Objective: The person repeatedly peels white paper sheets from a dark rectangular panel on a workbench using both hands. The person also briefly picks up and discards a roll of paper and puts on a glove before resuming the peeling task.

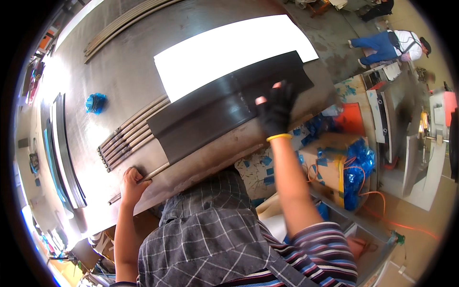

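Note:
My left hand [134,185], bare, is closed around a thin metal rod [157,171] near the table's front edge. One end of that rod pokes out to the left of my fingers; the other runs under a black flexible sheet [205,117]. My right hand [278,109], in a black glove with bare fingertips, lies over the right part of this sheet, thumb and a finger spread apart. Several similar rods [130,137] lie side by side, their right ends hidden beneath the sheet. Behind the black sheet, and partly covered by it, is a bright white sheet [229,55].
A blue plastic-wrapped bundle [96,103] sits on the metal table [129,71]. More long rods [114,31] lie along the far side, and dark strips [67,153] at the left. Right of the table stands a cardboard box [325,153] with blue plastic. A person [389,45] stands farther off.

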Available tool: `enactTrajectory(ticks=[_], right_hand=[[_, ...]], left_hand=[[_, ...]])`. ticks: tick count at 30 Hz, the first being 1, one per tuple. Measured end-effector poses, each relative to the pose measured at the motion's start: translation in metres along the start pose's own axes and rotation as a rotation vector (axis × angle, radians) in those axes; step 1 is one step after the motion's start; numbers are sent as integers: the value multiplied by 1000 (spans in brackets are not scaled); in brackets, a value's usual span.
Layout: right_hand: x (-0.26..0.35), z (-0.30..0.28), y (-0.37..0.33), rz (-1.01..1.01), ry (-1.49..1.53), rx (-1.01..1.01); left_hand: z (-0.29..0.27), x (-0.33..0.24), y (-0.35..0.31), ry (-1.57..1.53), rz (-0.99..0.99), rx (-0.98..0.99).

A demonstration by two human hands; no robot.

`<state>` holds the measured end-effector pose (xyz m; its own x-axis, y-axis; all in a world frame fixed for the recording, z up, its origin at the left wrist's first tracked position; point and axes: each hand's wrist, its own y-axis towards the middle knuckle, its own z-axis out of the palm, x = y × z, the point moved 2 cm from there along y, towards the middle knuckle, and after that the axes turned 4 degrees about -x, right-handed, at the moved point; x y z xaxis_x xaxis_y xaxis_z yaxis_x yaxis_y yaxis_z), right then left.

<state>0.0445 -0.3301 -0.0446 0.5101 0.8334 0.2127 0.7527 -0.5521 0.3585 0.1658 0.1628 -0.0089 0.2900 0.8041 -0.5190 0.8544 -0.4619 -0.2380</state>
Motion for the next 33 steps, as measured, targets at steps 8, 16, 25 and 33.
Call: enactTrajectory(ticks=[8, 16, 25, 33], right_hand=[[-156, 12, 77, 114, -176, 26], [61, -8, -26, -346, 204, 51], [303, -33, -133, -489, 645, 378], [178, -13, -92, -267, 332, 83]], left_hand=[[-2, -5, 1, -26, -9, 4], [23, 22, -10, 142, 158, -126], [18, 16, -9, 149, 269, -168], [12, 1, -10, 28, 299, -222]])
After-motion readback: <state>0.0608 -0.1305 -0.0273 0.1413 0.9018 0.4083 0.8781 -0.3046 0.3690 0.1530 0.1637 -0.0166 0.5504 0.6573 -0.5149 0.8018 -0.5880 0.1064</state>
